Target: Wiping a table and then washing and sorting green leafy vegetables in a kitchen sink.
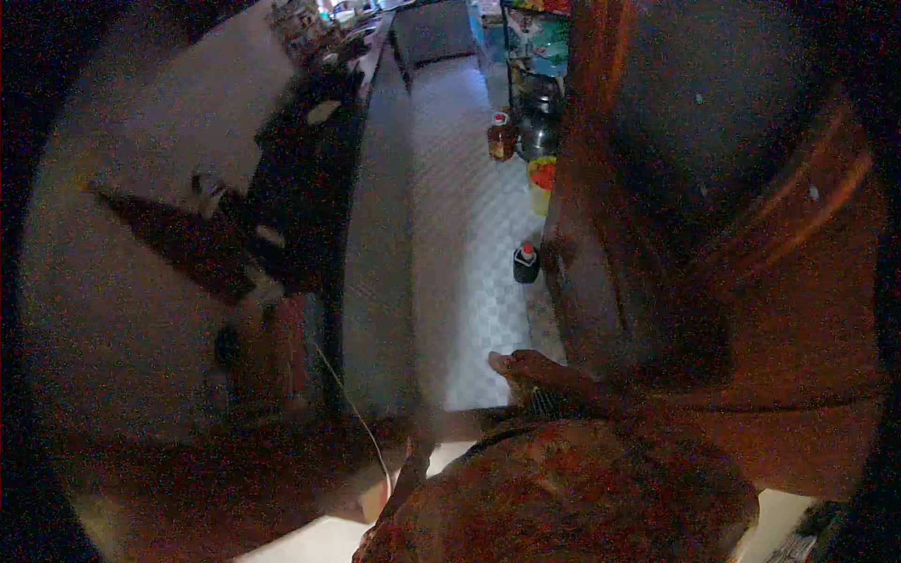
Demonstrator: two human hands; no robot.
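Observation:
My right hand (538,369) reaches out in front of my patterned garment (563,492), above the light tiled floor (493,310). Its fingertips point left; something dark with pale stripes lies just below it, and the dim, grainy picture does not show whether the hand holds it. My left hand cannot be made out. A thin pale cord (348,394) runs down to a small blurred, light-brown shape at the lower left. Past the right hand, a dark bottle with a red cap (526,264) stands on the floor.
A long dark counter (310,162) with cluttered items runs along the left. On the right are a brown wooden door frame (591,141), a yellow container with red contents (541,184), a brown red-capped bottle (501,141), metal pots (540,134) and a stocked rack (538,42).

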